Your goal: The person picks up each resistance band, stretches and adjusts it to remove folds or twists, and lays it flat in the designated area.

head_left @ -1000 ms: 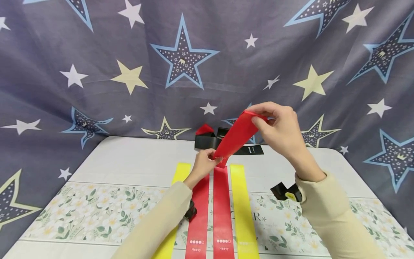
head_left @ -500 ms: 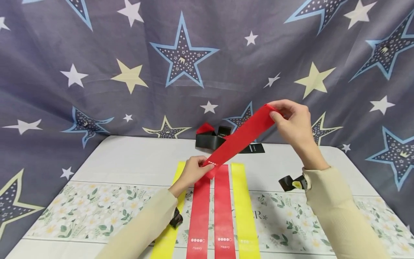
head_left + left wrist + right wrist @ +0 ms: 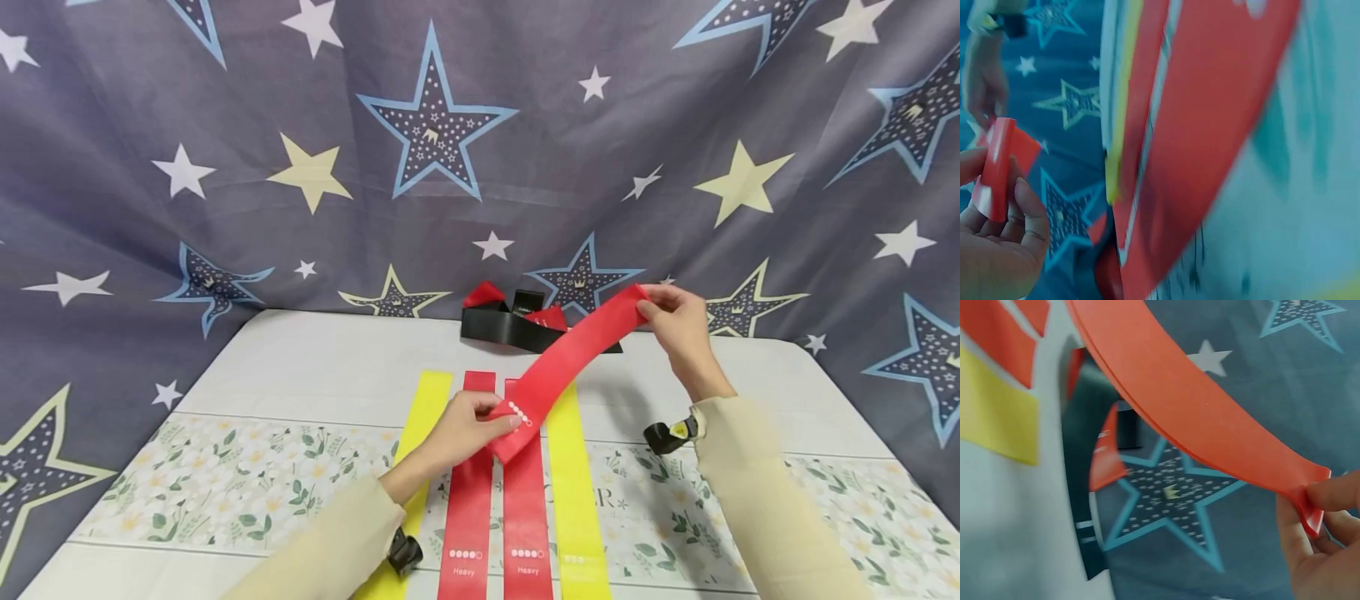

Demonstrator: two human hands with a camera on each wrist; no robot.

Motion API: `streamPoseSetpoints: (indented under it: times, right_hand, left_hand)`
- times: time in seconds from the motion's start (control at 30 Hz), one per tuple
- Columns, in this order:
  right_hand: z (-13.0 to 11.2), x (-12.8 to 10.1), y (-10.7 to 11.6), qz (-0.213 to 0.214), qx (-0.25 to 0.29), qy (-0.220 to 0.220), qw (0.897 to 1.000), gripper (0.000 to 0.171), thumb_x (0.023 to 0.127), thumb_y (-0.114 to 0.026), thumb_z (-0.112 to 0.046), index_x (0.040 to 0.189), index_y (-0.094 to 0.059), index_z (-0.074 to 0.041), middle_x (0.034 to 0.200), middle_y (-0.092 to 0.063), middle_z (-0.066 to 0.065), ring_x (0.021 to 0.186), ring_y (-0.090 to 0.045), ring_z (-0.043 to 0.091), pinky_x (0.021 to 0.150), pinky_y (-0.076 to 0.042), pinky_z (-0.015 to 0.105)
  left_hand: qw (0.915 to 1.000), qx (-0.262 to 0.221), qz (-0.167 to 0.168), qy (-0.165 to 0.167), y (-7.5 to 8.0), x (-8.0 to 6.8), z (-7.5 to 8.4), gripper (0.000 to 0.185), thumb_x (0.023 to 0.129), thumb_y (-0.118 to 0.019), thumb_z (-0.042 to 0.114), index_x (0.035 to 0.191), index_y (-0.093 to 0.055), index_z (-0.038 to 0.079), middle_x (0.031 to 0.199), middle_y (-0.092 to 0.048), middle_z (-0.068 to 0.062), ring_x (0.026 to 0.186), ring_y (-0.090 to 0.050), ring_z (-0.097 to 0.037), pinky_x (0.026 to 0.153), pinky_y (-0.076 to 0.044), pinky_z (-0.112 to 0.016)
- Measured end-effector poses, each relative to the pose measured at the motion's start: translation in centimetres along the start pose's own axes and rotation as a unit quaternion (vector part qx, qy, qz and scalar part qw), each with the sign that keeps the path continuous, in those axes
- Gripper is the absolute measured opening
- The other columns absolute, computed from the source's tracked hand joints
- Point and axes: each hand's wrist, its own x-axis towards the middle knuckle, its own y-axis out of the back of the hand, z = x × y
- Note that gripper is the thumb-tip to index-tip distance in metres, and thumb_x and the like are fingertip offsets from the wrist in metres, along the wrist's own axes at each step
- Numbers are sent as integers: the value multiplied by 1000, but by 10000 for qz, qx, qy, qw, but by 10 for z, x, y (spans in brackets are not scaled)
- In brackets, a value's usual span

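Head view: left hand (image 3: 467, 425) and right hand (image 3: 677, 321) each pinch one end of a red band (image 3: 570, 362) held above the table (image 3: 300, 375) w/ red and yellow strips (image 3: 573, 492); left wrist view: fingers (image 3: 1025, 206) curled on the band's end (image 3: 997, 165); right wrist view: fingertips (image 3: 1335, 490) pinching its other end (image 3: 1197, 412).

Looks like a makeshift recording corner in a home, not a shop or lab. Backdrop: grey-blue star-print cloth (image 3: 225, 125) hung loosely, creased, filling the whole upper frame and sagging down both sides. Counter (image 3: 315, 367) in the lower half has a white cover with a household floral-print band (image 3: 225, 483) across it. No fixtures, shelving or machinery in view.
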Motion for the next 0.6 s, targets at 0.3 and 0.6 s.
streamPoseSetpoints:
  times: [0.3, 0.6]
  right_hand:
    - [30, 0, -5, -168, -84, -287, 9994, 29, 92, -55, 0, 119, -57, 11, 74, -56, -15, 65, -56, -6, 64, -51, 12]
    - [51, 4, -8, -236, -700, -461, 9962, 28, 90, -57, -4, 116, -59, 8, 76, -58, -10, 64, -54, -5, 62, -47, 12]
  left_hand:
    - [9916, -812, -963, 288, -35, -25, 16, 16, 89, -64, 10, 102, -68, 1, 89, -70, -9, 69, -67, -13, 64, -56, -24]
    - [9727, -1621, -1327, 997, -88, -44, 23, 9, 87, -61, 0, 93, -67, -3, 78, -71, -20, 69, -70, -37, 56, -57, -31]
